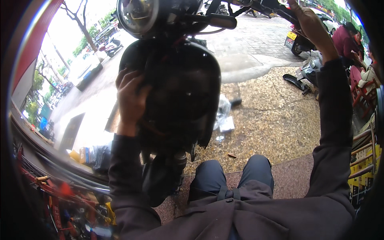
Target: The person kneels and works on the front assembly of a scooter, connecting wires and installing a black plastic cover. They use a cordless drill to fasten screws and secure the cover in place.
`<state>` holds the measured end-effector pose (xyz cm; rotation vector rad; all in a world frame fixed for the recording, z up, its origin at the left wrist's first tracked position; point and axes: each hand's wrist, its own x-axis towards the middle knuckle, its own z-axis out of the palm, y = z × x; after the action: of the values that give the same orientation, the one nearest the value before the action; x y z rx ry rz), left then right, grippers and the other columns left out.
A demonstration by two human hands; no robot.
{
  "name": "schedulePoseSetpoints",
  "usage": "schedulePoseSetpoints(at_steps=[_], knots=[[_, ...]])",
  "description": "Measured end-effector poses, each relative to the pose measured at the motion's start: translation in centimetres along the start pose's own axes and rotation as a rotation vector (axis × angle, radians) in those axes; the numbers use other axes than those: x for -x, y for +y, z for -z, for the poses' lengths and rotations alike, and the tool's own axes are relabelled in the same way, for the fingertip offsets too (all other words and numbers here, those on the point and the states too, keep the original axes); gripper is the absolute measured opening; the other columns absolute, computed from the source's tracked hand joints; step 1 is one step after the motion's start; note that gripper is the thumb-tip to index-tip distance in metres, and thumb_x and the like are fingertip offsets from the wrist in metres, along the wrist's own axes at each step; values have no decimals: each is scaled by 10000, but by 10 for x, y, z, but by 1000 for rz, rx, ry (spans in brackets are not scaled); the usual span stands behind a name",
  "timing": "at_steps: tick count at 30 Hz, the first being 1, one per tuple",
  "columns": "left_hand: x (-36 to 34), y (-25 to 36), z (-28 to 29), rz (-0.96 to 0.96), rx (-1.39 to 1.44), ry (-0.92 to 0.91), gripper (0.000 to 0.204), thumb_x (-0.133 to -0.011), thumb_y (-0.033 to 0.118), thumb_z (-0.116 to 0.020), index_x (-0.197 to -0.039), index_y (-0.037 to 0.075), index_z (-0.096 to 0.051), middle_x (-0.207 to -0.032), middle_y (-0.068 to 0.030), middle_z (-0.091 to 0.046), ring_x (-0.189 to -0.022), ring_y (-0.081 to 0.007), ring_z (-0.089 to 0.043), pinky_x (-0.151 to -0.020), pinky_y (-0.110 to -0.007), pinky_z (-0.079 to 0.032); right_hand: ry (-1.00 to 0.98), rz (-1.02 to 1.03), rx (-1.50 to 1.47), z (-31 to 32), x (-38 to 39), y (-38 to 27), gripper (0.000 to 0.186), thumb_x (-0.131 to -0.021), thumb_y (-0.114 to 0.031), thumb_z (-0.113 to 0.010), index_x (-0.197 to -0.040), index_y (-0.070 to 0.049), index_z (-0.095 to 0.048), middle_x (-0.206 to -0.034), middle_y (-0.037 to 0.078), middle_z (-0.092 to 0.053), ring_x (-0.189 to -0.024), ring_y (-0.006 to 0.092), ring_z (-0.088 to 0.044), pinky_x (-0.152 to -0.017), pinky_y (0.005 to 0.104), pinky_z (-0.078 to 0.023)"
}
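Note:
In front of me stands a scooter with a round headlight [138, 14] and a large, glossy black body panel [184, 88] below it. My left hand [131, 96] lies against the panel's left side, its fingers bent onto the dark surface and partly lost in shadow. Raised at the upper right, my right hand [312, 26] is closed around the end of the handlebar [276, 9]; the top edge of the picture cuts off some of its fingers. A black lever [216, 21] juts out beside the headlight.
On the speckled floor lie a clear plastic bag [223, 110], a white packet [227, 124] and a curved black part [295, 83]. Seated people [348, 44] and a parked scooter [297, 42] are at right. Cluttered racks [68, 200] stand at lower left, yellow packages [364, 172] at right.

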<state>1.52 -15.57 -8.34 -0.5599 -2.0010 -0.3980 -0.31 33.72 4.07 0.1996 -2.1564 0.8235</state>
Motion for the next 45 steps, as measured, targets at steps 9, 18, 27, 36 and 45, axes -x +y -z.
schedulePoseSetpoints(at_steps=[9,18,27,36,45], knots=[[0,-12,2,63,35,-33,322,-731,44,-746,-1051,14,-754,-1189,-154,-690,-1322,-387,-504,-1093,-475,-420,-45,256,82,10,4,-15,419,-1010,-416,-585,-933,-17,-687,-697,-3,-567,-607,59,-525,-517,237,-395],[-3,-7,3,62,10,-76,332,-745,8,-714,-1076,9,-743,-1223,-144,-673,-1333,-377,-500,-1089,-488,-426,-578,273,-164,65,-57,100,464,-1076,-398,-494,-1380,-52,-553,-1160,75,-633,-1016,126,-617,-835,281,-502],[1,-9,1,89,92,-40,335,-723,5,-765,-1058,20,-753,-1216,-141,-674,-1340,-377,-489,-1096,-491,-417,-277,14,-699,-10,-71,184,478,-1031,-439,-579,-1290,-38,-549,-882,38,-639,-728,107,-643,-658,222,-538],[-1,-32,3,95,101,-41,312,-728,29,-778,-1039,22,-761,-1197,-139,-684,-1339,-378,-481,-1099,-481,-411,18,192,-3,55,-35,37,372,-1021,-370,-596,-1236,-66,-585,-814,19,-595,-629,81,-542,-583,242,-451],[2,-45,2,93,89,-34,320,-736,21,-763,-1057,14,-757,-1217,-148,-682,-1345,-384,-479,-1095,-480,-419,107,427,374,40,-14,-38,303,-1005,-297,-616,-1238,-103,-620,-884,35,-635,-741,107,-583,-712,275,-467]])
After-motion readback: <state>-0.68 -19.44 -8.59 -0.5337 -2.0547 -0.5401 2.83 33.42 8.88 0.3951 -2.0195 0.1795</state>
